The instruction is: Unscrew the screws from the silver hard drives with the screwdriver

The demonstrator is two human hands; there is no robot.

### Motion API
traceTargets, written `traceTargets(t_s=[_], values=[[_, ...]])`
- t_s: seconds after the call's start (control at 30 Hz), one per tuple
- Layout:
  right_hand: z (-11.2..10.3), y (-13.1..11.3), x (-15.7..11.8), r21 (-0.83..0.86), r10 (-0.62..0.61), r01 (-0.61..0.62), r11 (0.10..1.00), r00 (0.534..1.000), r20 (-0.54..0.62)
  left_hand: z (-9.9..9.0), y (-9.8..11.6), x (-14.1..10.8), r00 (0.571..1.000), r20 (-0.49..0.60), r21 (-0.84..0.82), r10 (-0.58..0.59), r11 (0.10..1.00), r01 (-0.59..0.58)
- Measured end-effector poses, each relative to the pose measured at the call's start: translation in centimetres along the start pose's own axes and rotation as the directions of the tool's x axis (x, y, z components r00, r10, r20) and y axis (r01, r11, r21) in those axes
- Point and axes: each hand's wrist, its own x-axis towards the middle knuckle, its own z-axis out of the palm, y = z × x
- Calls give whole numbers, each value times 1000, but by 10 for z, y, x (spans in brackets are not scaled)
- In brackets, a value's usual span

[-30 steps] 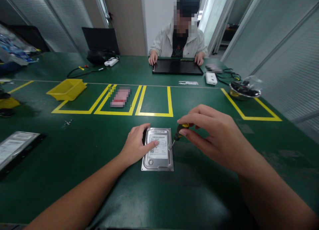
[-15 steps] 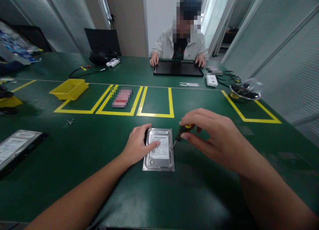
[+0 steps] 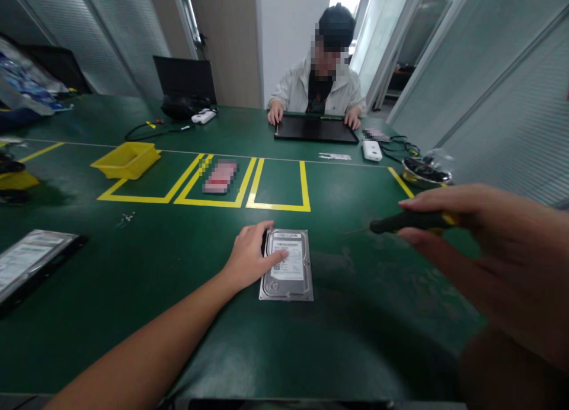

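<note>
A silver hard drive (image 3: 291, 268) with a white label lies flat on the green table (image 3: 213, 351). My left hand (image 3: 253, 253) grips its left side, the thumb resting on the label. To the right, raised and apart from the drive, my right hand (image 3: 480, 244) pinches a dark screwdriver (image 3: 400, 221) with a yellow end. The screwdriver's thin shaft points left and touches nothing.
A larger silver drive (image 3: 38, 259) lies at the left. Beyond are a yellow bin (image 3: 128, 160), a blurred pink item (image 3: 221, 178), tiny parts (image 3: 127, 218) and a bowl (image 3: 427, 172). Across the table a person (image 3: 317, 90) touches a black panel (image 3: 315, 129).
My right hand has lifted the screwdriver off the drive's right edge and moved right, towards the camera, turning it nearly level. My left hand still holds the drive.
</note>
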Motion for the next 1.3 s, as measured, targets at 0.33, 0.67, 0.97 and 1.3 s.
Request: traceTargets(t_s=[0.33, 0.67, 0.97, 1.3], values=[[70, 49, -44, -76, 103, -105, 992, 994, -33, 1, 3, -1, 1000, -2, 2, -1, 1000, 1], [136, 63, -67, -250, 347, -308, 918, 929, 131, 5, 2, 1, 999, -17, -5, -38, 999, 38], [151, 72, -60, -366, 507, -395, 843, 813, 288, 2, 6, 2, 997, 5, -21, -73, 997, 73], [130, 51, -59, -497, 383, -259, 828, 909, 166, -7, 2, 0, 997, -17, -83, -74, 994, 72]])
